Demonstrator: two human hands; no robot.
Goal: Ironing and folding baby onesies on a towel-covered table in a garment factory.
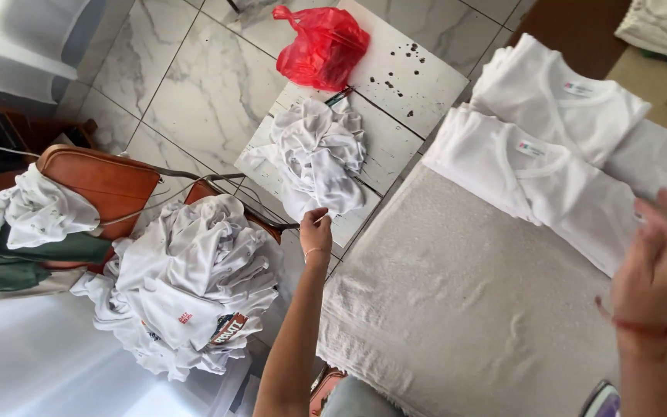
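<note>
Head view, left hand pinching crumpled white garment, right hand on folded shirts

1 head-worn view looks steeply down, close over the grey cloth-covered table, reaching the white marble tiled floor beyond.

Counts: 1 red plastic bag, 1 brown leather chair, 3 heaps of crumpled white garments, 2 neatly folded white shirts.

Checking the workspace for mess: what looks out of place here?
The white board under the red bag carries dark specks. White shirts spill off the brown chair. The left hand grips a crumpled garment.
</note>
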